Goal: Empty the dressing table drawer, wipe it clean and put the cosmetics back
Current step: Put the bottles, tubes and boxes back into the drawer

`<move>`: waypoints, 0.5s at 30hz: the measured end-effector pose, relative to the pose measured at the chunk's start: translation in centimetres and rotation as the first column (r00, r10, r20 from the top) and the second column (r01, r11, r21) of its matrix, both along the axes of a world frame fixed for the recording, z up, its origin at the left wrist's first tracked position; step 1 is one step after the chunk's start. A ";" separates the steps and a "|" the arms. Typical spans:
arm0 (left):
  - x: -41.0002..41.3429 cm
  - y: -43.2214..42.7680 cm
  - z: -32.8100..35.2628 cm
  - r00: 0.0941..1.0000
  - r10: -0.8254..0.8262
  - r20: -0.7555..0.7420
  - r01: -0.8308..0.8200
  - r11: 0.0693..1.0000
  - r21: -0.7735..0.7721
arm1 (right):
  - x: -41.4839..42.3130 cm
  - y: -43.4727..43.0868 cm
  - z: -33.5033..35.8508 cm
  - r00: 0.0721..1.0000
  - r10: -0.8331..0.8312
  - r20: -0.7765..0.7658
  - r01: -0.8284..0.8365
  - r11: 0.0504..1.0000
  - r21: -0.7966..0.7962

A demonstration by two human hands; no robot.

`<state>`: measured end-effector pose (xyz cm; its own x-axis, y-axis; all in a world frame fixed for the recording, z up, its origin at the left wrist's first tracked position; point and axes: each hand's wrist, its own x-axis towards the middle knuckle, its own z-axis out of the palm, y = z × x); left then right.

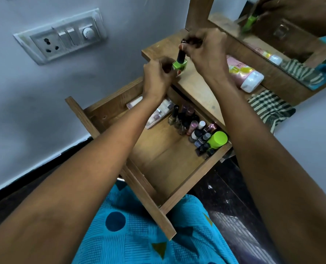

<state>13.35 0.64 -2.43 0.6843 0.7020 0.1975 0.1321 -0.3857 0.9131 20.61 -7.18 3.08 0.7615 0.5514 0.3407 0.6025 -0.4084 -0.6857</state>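
Two-handed, gripping bottle [179, 64]: curling left hand [158, 78] fingers round its green base, pinching its black cap [181, 54] with right hand [207, 52] fingertips, stretching both arms over drawer [164, 164].

Left hand [157, 78], right hand [208, 52]: curled fingers.

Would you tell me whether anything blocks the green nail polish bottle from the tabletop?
Nothing visible: the tabletop beside the green nail polish bottle is bare; the pink bottle lies apart, to its right.

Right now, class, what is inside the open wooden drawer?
A cluster of small nail polish bottles, a lime-green capped container and a clear flat case; the left forearm covers part of that case.
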 end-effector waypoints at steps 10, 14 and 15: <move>-4.9 -0.6 -2.9 0.995 -0.012 -0.098 0.017 0.999 0.051 | -3.4 -0.5 -3.6 0.994 0.052 -0.098 -0.060 0.994 -0.087; -5.0 -0.6 -4.7 0.973 -0.016 -0.231 0.029 0.998 0.056 | -3.7 -0.6 -5.5 0.995 0.039 -0.096 -0.055 0.984 -0.168; -5.0 -0.5 -5.2 0.962 -0.027 -0.271 0.045 0.997 0.058 | -3.6 -0.7 -5.9 0.995 0.030 -0.094 -0.047 0.981 -0.187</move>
